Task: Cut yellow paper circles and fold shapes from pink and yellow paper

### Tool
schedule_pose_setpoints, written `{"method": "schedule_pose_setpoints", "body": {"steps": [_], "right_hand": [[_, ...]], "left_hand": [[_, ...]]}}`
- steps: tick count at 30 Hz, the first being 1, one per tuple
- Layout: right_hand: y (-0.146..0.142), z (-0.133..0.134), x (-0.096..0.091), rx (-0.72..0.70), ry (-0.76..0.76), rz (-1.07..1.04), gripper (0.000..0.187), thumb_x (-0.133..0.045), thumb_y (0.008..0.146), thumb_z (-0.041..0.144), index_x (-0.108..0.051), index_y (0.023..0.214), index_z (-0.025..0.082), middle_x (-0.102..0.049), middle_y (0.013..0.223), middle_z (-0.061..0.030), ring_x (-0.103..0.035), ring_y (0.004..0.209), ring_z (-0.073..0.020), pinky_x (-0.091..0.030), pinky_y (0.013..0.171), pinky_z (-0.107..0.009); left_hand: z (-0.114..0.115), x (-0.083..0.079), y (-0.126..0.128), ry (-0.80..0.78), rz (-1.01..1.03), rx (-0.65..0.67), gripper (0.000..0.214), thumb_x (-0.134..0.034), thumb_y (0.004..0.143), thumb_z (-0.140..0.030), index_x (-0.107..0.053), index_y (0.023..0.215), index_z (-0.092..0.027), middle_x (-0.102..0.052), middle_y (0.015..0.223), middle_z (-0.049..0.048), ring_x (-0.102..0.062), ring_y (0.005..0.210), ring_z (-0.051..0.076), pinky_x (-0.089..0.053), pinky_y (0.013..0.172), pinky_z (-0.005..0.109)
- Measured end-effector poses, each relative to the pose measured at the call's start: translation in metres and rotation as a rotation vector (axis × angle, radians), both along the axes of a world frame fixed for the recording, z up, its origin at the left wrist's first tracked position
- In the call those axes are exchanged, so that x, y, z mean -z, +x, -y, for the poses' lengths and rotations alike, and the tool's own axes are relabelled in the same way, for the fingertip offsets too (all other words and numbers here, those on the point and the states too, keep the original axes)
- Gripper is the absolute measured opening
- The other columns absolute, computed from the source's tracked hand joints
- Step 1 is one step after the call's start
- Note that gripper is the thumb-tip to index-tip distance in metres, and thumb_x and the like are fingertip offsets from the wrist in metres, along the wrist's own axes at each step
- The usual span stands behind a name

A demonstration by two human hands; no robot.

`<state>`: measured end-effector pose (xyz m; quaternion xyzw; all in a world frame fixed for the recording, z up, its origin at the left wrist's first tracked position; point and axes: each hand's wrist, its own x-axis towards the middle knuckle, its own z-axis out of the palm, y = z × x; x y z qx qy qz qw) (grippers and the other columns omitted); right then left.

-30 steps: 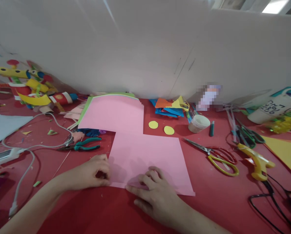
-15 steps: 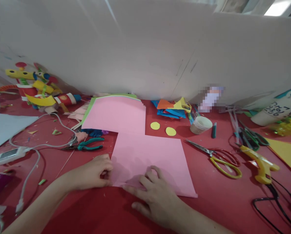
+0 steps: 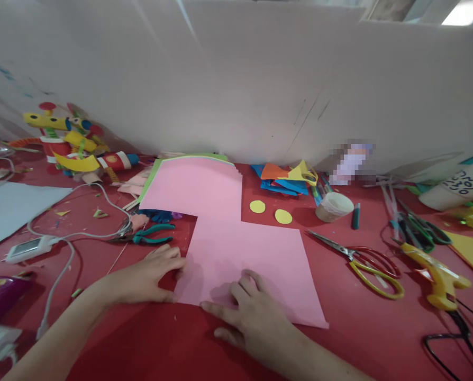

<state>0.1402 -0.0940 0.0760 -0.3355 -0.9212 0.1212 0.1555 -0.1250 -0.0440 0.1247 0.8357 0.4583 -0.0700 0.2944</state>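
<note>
A pink sheet of paper lies on the red table before me, its near edge slightly raised at the right corner. At its left edge, my left hand touches the paper with thumb and fingers apart. My right hand rests spread over the near edge, its fingertips on the sheet and its thumb on the table. Behind, a stack of pink paper meets the sheet's far edge. Two yellow paper circles lie beyond the sheet, near a small tub.
Scissors and a yellow glue gun lie to the right. Teal-handled pliers and a white cable are at the left. Paper toys stand at the back left; a white wall rises behind.
My left hand's fingers have opened out from a closer curl at the sheet's edge. The right hand stays nearly in place on the paper. The whole view has shifted slightly.
</note>
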Motion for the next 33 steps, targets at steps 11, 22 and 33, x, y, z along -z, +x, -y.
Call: {"method": "schedule_pose_setpoints", "body": {"steps": [11, 22, 33], "right_hand": [[0.001, -0.001, 0.000, -0.002, -0.027, 0.022, 0.041, -0.043, 0.085, 0.053, -0.042, 0.125, 0.043, -0.056, 0.096, -0.0021, -0.046, 0.087, -0.0205, -0.026, 0.095, -0.047], [0.009, -0.004, -0.001, -0.039, -0.078, 0.046, 0.042, -0.044, 0.087, 0.048, -0.038, 0.129, 0.043, -0.056, 0.103, -0.0012, -0.047, 0.096, -0.0207, -0.023, 0.099, -0.050], [0.073, -0.002, -0.014, -0.073, 0.021, 0.067, 0.034, -0.046, 0.089, 0.038, -0.048, 0.123, 0.038, -0.060, 0.103, -0.0014, -0.050, 0.099, -0.0210, -0.027, 0.099, -0.051]], "left_hand": [[-0.003, -0.008, 0.015, -0.021, 0.171, -0.018, 0.039, -0.062, 0.068, -0.052, -0.047, 0.084, -0.020, -0.046, 0.090, 0.0011, -0.041, 0.087, 0.019, -0.036, 0.078, 0.028], [0.004, 0.010, 0.033, -0.012, 0.138, 0.023, 0.031, -0.059, 0.072, -0.047, -0.048, 0.084, -0.021, -0.046, 0.094, 0.0021, -0.040, 0.092, 0.022, -0.029, 0.089, 0.037], [-0.007, -0.003, 0.024, -0.174, 0.162, 0.115, 0.016, -0.057, 0.074, -0.028, -0.049, 0.086, -0.022, -0.046, 0.100, 0.0020, -0.041, 0.097, 0.021, -0.034, 0.089, 0.030]]}}
